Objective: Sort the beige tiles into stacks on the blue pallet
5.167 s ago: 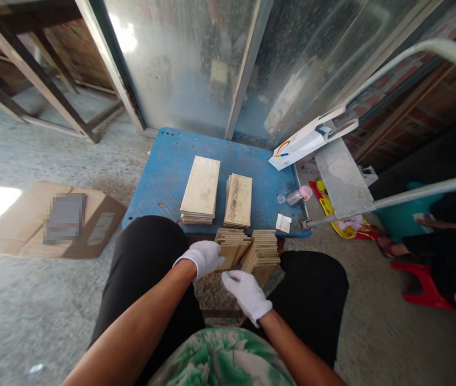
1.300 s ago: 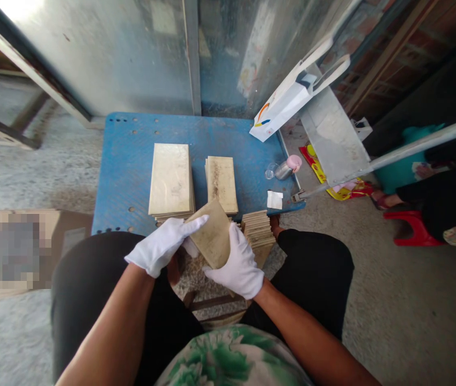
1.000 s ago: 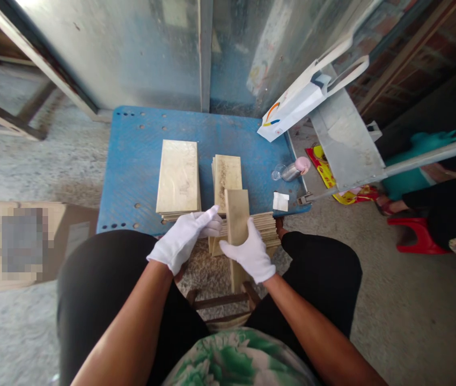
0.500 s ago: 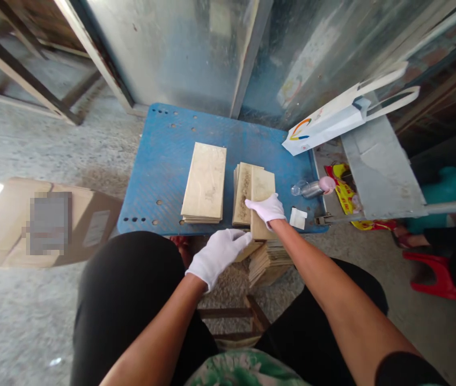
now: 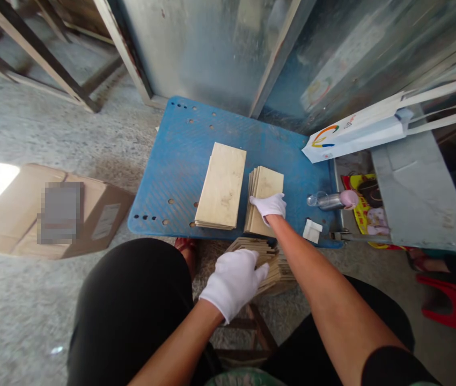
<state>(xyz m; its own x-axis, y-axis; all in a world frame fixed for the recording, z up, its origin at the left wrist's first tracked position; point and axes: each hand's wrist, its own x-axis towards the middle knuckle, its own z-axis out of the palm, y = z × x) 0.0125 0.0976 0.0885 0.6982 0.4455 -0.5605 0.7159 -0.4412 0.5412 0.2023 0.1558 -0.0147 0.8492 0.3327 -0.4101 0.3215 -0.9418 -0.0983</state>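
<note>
A stack of thin wooden boards (image 5: 270, 179) lies on the right half of the blue table (image 5: 179, 145). My right hand (image 5: 270, 206), in a white glove, spans the top board, thumb at its left edge and fingers toward its right edge. Lower down, my white-gloved left hand (image 5: 236, 276) is over more wooden boards (image 5: 278, 273) stacked on a wooden stool (image 5: 260, 327) between my knees. Its thumb and forefinger are apart, and the other fingers are partly hidden. Left of the right-hand stack sits another pile of boards (image 5: 222, 185), wider and pale.
A metal bottle with a pink cap (image 5: 338, 200) and a small white packet (image 5: 312, 230) are at the table's right end. A white paper bag (image 5: 357, 131) leans behind them, beside an open drawer (image 5: 413, 182). On the floor at left stands a cardboard box (image 5: 99, 195).
The board under my right hand has gone from jutting over the stack's near right side to lying nearly in line on it. My left hand has moved down to the lower boards. The view has shifted.
</note>
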